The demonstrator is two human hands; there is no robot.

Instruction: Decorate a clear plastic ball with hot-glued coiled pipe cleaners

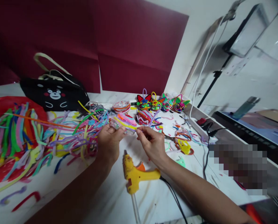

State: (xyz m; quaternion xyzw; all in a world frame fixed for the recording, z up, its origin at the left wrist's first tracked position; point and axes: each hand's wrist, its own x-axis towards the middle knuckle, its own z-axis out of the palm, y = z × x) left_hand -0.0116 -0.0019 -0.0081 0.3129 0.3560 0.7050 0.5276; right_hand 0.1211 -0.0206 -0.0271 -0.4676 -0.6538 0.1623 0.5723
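Both my hands meet over the middle of the white table [59, 183]. My left hand [109, 141] is closed around a small clear shape wrapped in coloured pipe cleaners [123, 123]. At the shape's right end, my right hand [151, 143] pinches a yellow pipe cleaner strand. A yellow glue gun [134, 174] lies on the table just below my hands, its black cord running off to the lower right.
A big heap of loose pipe cleaners [36, 133] covers the left side, partly on a red sheet. A black bear-face bag [53, 93] stands behind it. Several finished colourful heads [162, 104] line the back edge. Scissors [179, 141] and scraps lie to the right.
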